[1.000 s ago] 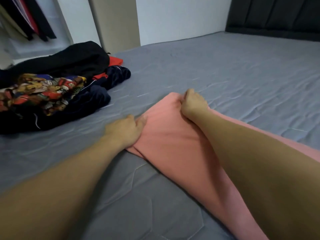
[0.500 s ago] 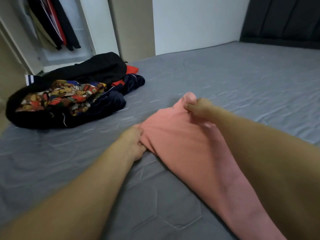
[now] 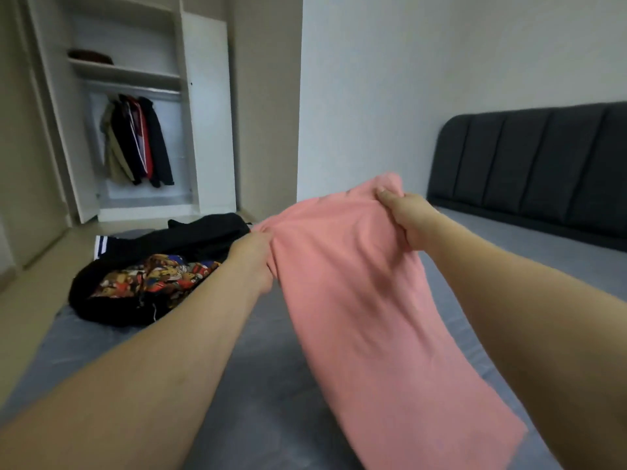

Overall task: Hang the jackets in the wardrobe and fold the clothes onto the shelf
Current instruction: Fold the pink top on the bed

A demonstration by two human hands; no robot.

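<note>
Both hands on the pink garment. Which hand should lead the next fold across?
Probably the right hand. It pinches the higher far corner of the pink garment, held up above the bed, with open mattress beneath. The left hand grips the lower corner beside the clothes pile, suiting an anchor.

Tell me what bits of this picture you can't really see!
- Head view: the pink garment runs off the bottom edge; what kind it is stays unclear.
- Left hand: its fingers are buried in the pink cloth.
- Clothes pile: the left forearm covers part.
- Dark thing on the wardrobe shelf: too small to tell.
</note>
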